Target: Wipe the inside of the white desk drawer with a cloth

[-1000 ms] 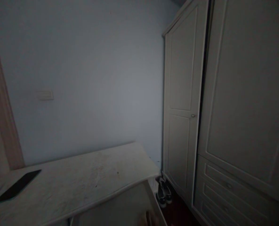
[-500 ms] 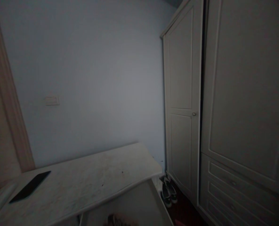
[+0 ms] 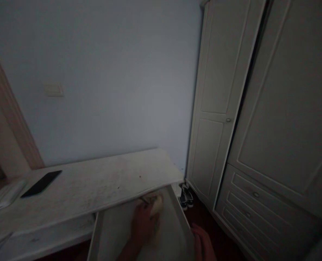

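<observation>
A pale drawer (image 3: 114,232) is pulled out from under a white desk (image 3: 101,181). Inside it is my left hand (image 3: 143,223), closed on a crumpled, light yellowish cloth (image 3: 157,204) that lies against the drawer bottom near the back; motion blurs the cloth's outline. At the drawer's right side, my right hand (image 3: 203,241) has its fingers bent over the side edge; the lower part of this hand is cut off by the frame.
On the desk's left lie a dark flat rectangular thing (image 3: 41,184) and a whitish object (image 3: 5,195). Dark shoes with white soles (image 3: 186,197) stand on the reddish floor beside the desk. A tall wardrobe (image 3: 215,145) with drawers stands at the right.
The view has tipped downward, showing more of the drawer. My left hand and the cloth now show clearly inside it, and my right hand has come more into view at its side.
</observation>
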{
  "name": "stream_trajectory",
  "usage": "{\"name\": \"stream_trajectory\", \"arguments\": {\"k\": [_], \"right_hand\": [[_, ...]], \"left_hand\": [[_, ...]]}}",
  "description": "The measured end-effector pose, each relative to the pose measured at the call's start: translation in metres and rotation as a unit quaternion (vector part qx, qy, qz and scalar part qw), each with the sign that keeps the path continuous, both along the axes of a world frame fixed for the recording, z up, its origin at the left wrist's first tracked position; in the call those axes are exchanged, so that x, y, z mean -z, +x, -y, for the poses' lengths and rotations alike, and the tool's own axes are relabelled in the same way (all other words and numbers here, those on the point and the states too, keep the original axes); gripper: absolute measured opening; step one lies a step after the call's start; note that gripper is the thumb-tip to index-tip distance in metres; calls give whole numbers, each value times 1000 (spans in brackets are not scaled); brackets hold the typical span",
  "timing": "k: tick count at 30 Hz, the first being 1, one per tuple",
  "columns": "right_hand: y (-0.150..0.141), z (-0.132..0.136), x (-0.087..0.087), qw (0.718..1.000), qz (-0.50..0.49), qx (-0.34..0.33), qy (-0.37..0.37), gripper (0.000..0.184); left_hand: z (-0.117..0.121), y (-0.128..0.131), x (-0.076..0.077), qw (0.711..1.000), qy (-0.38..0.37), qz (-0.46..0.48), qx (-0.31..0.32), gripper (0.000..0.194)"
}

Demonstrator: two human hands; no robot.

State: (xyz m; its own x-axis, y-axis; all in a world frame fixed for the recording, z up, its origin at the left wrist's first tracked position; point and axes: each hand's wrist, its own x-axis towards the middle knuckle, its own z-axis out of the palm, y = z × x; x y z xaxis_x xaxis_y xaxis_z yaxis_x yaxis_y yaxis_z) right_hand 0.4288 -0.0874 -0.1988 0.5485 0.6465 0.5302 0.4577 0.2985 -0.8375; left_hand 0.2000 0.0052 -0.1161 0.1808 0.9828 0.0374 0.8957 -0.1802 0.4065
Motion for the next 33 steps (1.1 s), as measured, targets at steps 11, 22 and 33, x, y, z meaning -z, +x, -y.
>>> {"name": "stream_trajectory", "arguments": {"k": [11,22,33], "right_hand": [[3,9,-17,998,18,-39,-37,41],[-37,43,-35,824,510,-223,105,53],[-59,39,-44,801,558,-208,60,66]], "left_hand": [[37,-10,-2,971,-81,-42,220,70],[17,-123,-5,993,-1,-97,-69,60],[1,-74,-15,988,30,-96,-116,55]]}}
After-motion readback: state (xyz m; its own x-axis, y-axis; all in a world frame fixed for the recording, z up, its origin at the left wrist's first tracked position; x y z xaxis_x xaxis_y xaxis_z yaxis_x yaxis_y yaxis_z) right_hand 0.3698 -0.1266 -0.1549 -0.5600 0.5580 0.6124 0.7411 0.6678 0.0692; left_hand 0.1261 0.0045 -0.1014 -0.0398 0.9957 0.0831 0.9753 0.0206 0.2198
